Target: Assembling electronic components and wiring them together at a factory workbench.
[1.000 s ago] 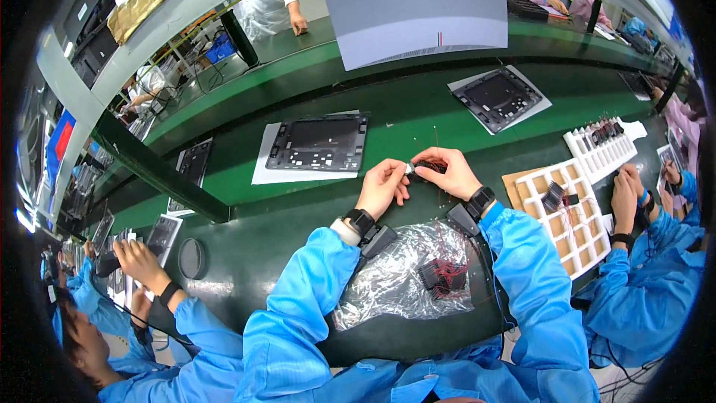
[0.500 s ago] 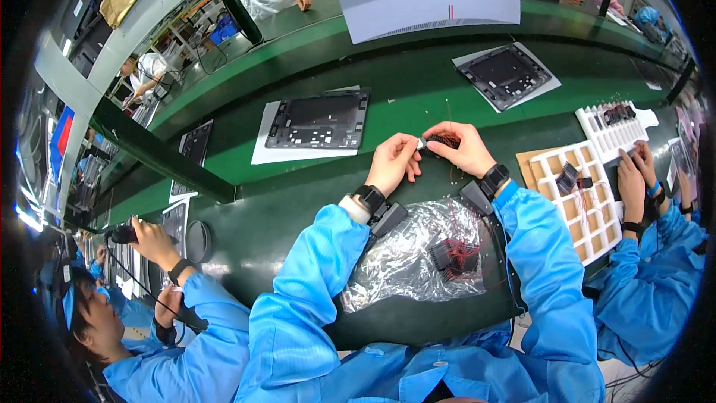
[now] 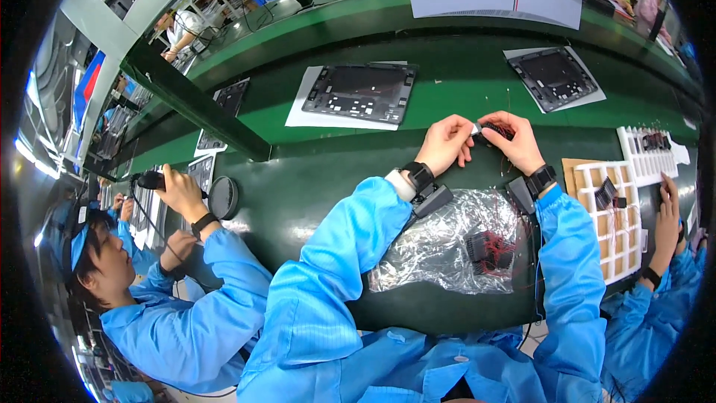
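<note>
Above the bench, my left hand (image 3: 446, 143) and my right hand (image 3: 516, 142) are close together. My right thumb and fingers close on a small black part with thin wires (image 3: 497, 131). Between the left fingertips a small white piece (image 3: 475, 129) shows at the end of that part; whether the two are joined I cannot tell. Nearer to me lies a clear plastic bag (image 3: 425, 254), and on its right side rests a bundle of black parts with red wires (image 3: 491, 252).
Dark frame panels (image 3: 361, 94) (image 3: 556, 78) lie on white sheets at the back. To the right are a white compartment tray (image 3: 623, 235), a slotted white rack (image 3: 647, 153) and a co-worker's hand (image 3: 664, 227). Leftward stand a green post (image 3: 198, 108), a round black dish (image 3: 223, 198) and another co-worker (image 3: 186, 298).
The whole view has swung left, so everything sits further right in it. My hands keep their pinch on the small part. The right co-worker's hand has moved at the tray's edge.
</note>
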`<state>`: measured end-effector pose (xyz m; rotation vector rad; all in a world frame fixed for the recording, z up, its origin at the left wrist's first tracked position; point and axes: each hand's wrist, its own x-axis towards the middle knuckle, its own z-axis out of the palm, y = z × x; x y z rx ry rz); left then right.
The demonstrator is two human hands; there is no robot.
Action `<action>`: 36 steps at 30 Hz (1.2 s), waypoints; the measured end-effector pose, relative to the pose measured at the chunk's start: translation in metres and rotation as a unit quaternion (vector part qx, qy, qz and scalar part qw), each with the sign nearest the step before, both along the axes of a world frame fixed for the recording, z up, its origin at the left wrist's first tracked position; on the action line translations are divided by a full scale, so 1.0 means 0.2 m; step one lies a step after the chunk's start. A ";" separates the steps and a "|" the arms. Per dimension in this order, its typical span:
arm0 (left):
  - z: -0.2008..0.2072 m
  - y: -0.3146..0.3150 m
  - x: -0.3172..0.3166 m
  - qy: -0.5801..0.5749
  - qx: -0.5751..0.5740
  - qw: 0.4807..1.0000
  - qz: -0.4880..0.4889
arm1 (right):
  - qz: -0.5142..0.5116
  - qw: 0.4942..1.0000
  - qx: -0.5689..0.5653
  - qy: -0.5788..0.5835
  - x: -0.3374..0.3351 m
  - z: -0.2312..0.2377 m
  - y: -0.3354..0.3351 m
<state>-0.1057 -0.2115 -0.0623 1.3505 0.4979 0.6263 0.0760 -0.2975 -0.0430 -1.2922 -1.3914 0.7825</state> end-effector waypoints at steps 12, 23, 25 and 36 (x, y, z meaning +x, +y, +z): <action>0.01 0.01 0.00 -0.003 -0.004 1.000 -0.002 | 0.001 1.000 -0.009 0.015 0.00 -0.01 0.01; 0.10 0.06 -0.05 0.032 -0.027 0.997 -0.070 | 0.020 0.998 -0.012 0.051 0.00 0.03 0.00; 0.11 0.05 -0.04 0.039 -0.010 0.998 -0.050 | 0.023 0.998 -0.004 0.051 0.00 0.02 0.00; 0.18 0.06 -0.03 0.077 0.052 0.992 -0.084 | 0.048 0.998 -0.033 0.031 0.03 0.01 -0.01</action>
